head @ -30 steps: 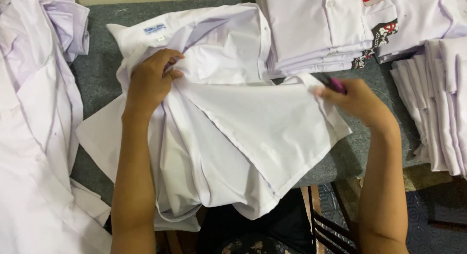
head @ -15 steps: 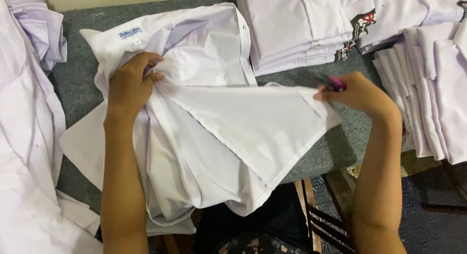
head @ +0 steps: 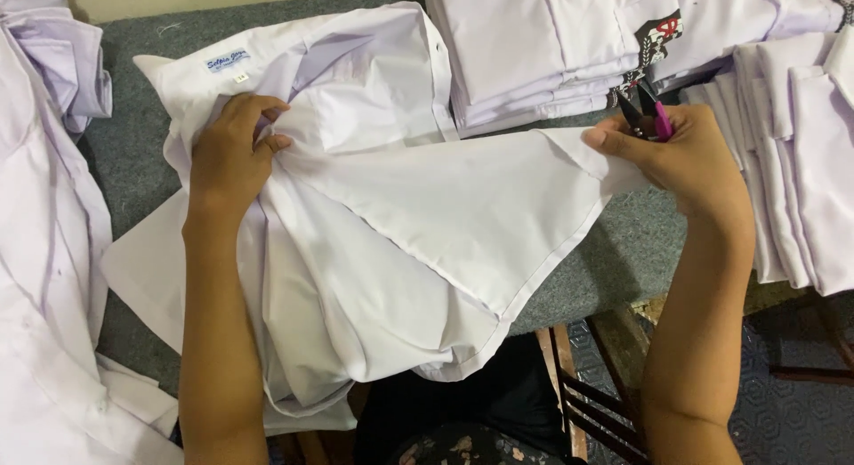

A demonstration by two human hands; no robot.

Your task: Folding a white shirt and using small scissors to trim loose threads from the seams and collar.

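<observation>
My left hand pins the white shirt on the grey bench, fingers curled tight into the cloth just below its collar label, while my right hand pinches the shirt's far corner between thumb and fingers and also grips small pink-handled snips. To do this well, I judge I should keep the panel taut between both hands so the hem lies flat and any loose thread shows, blades pointed away from the cloth. Since half a second ago the shirt is stretched flatter, and the snips show more plainly.
</observation>
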